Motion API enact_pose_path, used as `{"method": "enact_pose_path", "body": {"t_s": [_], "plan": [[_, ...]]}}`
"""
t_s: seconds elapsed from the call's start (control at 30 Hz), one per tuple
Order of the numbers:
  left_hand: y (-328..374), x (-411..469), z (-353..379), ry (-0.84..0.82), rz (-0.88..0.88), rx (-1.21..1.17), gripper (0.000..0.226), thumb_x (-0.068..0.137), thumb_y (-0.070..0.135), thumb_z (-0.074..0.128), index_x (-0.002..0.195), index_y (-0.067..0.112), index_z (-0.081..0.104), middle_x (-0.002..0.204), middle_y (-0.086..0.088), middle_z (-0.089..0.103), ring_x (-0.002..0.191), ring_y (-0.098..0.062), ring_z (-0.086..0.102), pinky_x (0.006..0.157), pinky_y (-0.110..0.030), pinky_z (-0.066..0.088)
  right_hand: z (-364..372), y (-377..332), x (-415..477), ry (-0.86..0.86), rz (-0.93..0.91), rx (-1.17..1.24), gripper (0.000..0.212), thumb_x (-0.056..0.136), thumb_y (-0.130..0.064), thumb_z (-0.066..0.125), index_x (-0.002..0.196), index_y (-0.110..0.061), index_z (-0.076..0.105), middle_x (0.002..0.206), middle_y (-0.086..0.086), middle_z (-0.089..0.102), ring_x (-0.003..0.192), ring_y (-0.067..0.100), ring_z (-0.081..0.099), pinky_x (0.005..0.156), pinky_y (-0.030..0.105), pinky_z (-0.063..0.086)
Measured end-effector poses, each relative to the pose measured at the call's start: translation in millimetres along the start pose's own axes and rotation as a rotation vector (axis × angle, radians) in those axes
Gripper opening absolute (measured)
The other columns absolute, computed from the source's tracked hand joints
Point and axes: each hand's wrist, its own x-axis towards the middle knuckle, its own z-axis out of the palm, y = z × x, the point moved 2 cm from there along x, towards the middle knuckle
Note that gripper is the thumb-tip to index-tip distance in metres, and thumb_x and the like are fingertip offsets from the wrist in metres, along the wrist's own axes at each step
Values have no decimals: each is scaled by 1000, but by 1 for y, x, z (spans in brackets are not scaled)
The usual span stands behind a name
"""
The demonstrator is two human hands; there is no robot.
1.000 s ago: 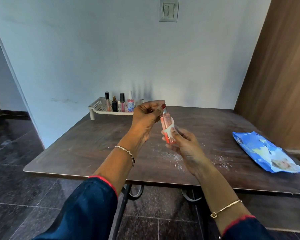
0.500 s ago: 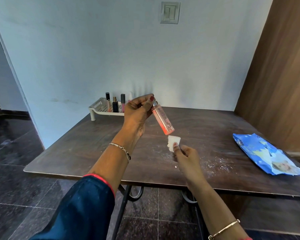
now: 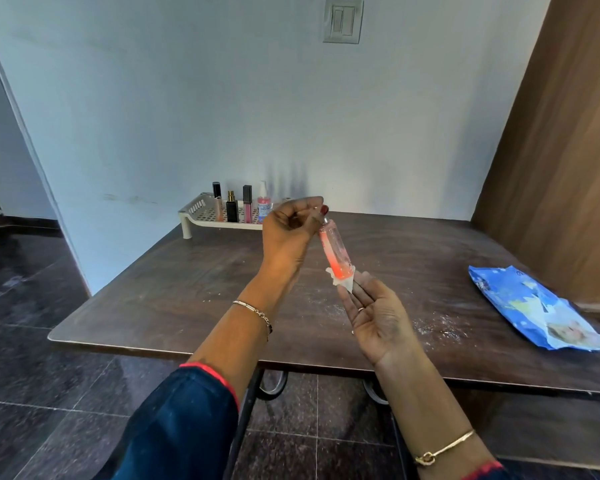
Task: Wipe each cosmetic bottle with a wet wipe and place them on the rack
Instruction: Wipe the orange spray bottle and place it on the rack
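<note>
My left hand [image 3: 290, 230] pinches the cap end of a clear bottle with pink-orange liquid [image 3: 336, 251], tilted with its base down to the right, above the table. My right hand [image 3: 378, 317] is palm up below it, fingertips pressing a small white wet wipe [image 3: 343, 280] against the bottle's base. A cream perforated rack [image 3: 201, 214] stands at the table's far left by the wall, with several small cosmetic bottles [image 3: 246, 209] upright on it.
A blue wet-wipe pack [image 3: 534, 306] lies on the right side of the dark wooden table [image 3: 174, 289]. White crumbs are scattered near the table's middle. A wooden panel [image 3: 561, 150] rises at the right; dark tiled floor lies to the left and below.
The bottle was pulled away from the wipe and tilted half a second ago. Now my right hand has risen and the wipe is against the bottle's base.
</note>
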Motion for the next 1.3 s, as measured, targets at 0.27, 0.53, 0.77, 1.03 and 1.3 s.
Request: {"method": "enact_pose_path", "body": {"t_s": [0.27, 0.53, 0.77, 1.03, 1.3], "plan": [[-5, -34, 6, -283, -45, 63, 75, 76, -15, 66, 129, 35, 46, 104, 4, 55, 85, -24, 53, 91, -29, 52, 3, -2, -5, -27, 51, -9, 17, 79, -16, 68, 69, -3, 73, 82, 12, 74, 70, 13, 71, 67, 20, 57], [-20, -51, 3, -297, -98, 215, 40, 83, -10, 60, 117, 9, 53, 106, -11, 67, 94, -10, 65, 88, -20, 51, -5, -6, 1, 40, -37, -58, 6, 83, -1, 64, 85, -4, 68, 67, 4, 73, 59, 7, 68, 51, 13, 54], [-32, -50, 4, -161, -119, 85, 38, 78, 0, 72, 113, 6, 59, 101, -22, 68, 91, -31, 65, 89, -54, 52, -1, -18, -2, 40, -885, -850, 17, 83, 0, 67, 94, -14, 69, 91, 1, 70, 85, 14, 66, 75, 21, 53], [-41, -56, 2, -34, -279, -192, 39, 78, 4, 71, 114, -2, 56, 90, -11, 67, 86, -24, 66, 80, -41, 57, -14, -13, -6, -98, -1332, -1299, 24, 82, 7, 62, 98, -8, 71, 96, -3, 68, 87, 14, 63, 75, 33, 53], [-41, -48, -7, -42, -339, -272, 30, 79, 10, 68, 108, 3, 63, 86, -10, 70, 75, -19, 71, 69, -30, 58, -4, -13, -11, -138, -1253, -1315, 23, 84, 2, 63, 98, -12, 74, 93, -4, 69, 83, 5, 62, 74, 9, 45]]}}
